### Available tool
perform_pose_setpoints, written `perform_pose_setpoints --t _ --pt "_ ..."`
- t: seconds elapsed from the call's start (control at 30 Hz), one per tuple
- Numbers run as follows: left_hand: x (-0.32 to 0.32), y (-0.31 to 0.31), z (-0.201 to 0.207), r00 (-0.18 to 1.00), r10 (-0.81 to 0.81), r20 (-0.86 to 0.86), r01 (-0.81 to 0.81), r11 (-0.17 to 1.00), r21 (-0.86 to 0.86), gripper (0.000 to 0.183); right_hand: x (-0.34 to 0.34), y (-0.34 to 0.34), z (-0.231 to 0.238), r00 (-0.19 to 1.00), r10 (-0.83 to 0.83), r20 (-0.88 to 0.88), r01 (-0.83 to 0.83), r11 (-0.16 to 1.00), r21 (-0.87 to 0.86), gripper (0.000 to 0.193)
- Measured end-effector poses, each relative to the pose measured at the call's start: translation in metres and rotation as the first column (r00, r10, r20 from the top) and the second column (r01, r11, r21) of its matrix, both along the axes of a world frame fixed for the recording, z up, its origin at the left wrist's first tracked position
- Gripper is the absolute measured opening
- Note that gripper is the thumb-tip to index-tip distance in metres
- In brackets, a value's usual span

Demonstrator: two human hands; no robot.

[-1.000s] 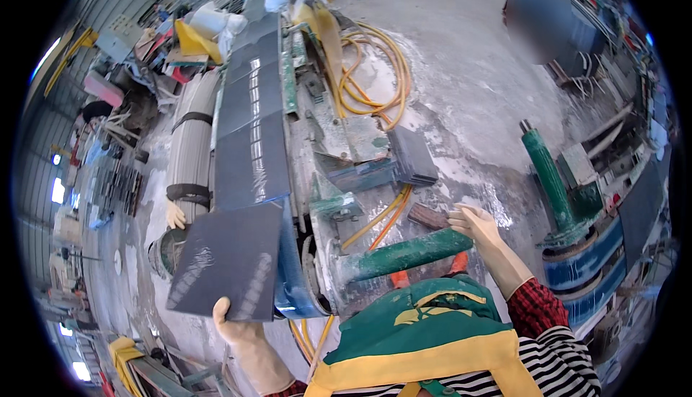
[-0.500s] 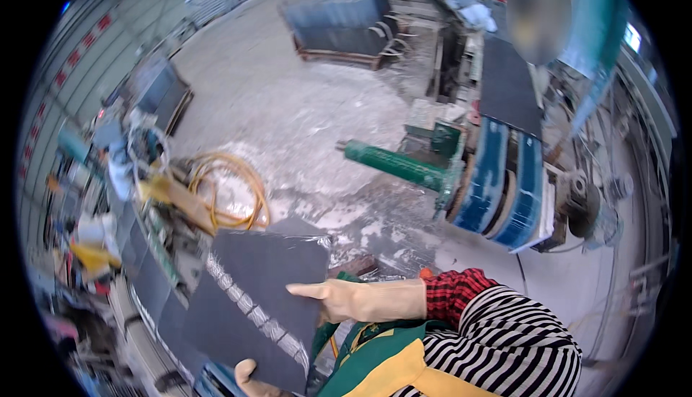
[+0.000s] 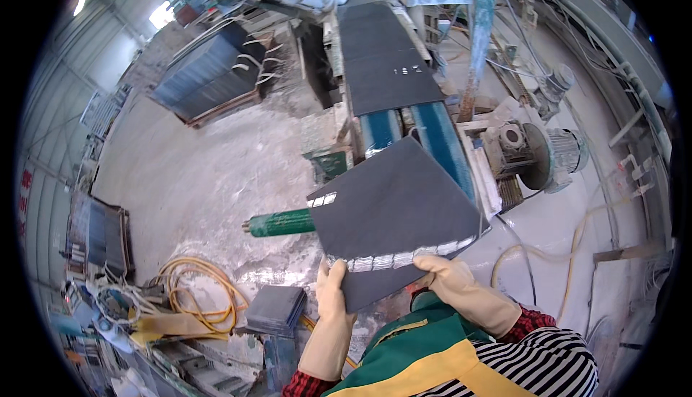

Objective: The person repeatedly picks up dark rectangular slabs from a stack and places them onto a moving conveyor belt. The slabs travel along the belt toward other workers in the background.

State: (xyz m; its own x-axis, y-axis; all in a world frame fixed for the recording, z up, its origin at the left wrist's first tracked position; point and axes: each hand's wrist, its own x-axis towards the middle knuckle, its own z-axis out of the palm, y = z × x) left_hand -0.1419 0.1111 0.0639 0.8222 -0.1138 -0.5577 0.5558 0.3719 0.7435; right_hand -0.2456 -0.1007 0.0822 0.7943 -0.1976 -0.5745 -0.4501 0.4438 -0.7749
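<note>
A dark grey stone slab (image 3: 396, 210) is held up in front of me, tilted, with a band of bright reflections across its near part. My left hand (image 3: 333, 318), in a cream rubber glove, grips the slab's left edge, thumb on top. My right hand (image 3: 461, 292), gloved alike, grips the near right edge, its thumb also on the upper face. The fingers under the slab are hidden. Beyond the slab, two blue conveyor belts (image 3: 436, 134) show, partly covered by it. Other dark slabs (image 3: 393, 73) lie flat farther up the conveyor.
A green roller (image 3: 281, 222) sticks out left of the conveyor. At its right stands a motor (image 3: 537, 153). Stacked slabs (image 3: 272, 307) sit lower left, beside a coiled yellow hose (image 3: 198, 292). Crated slabs (image 3: 209, 73) stand on the floor at far left.
My view and body have turned right toward the conveyor. The slab has swung from the lower left to before the belts. My right hand, earlier with a finger extended over it, now grips its edge.
</note>
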Motion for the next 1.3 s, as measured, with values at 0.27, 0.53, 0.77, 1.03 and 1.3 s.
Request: perform_pose_setpoints --t 0.27,0.53,0.77,1.03,1.3 --pt "0.063 -0.095 -0.003 0.945 -0.326 0.031 0.325 0.945 0.046 0.061 0.023 -0.054 -0.067 0.905 -0.416 -0.093 0.423 0.852 0.309 0.025" --pt "0.121 -0.113 -0.033 0.913 -0.404 -0.060 0.408 0.908 0.096 0.055 0.067 -0.060 -0.101 0.864 -0.497 -0.078 0.482 0.774 0.411 0.021" --pt "0.146 -0.103 -0.047 0.874 -0.443 -0.202 0.456 0.890 0.019 0.042 0.127 -0.076 -0.108 0.663 -0.742 -0.095 0.650 0.508 0.564 0.022" --pt "0.144 -0.106 -0.060 0.918 -0.370 -0.144 0.381 0.923 0.052 0.032 0.164 -0.091 -0.114 0.654 -0.749 -0.100 0.648 0.488 0.584 0.034" --pt "0.162 -0.111 -0.081 0.922 -0.369 -0.113 0.376 0.925 0.047 0.031 0.180 -0.098 -0.129 0.685 -0.717 -0.131 0.620 0.479 0.622 0.034"
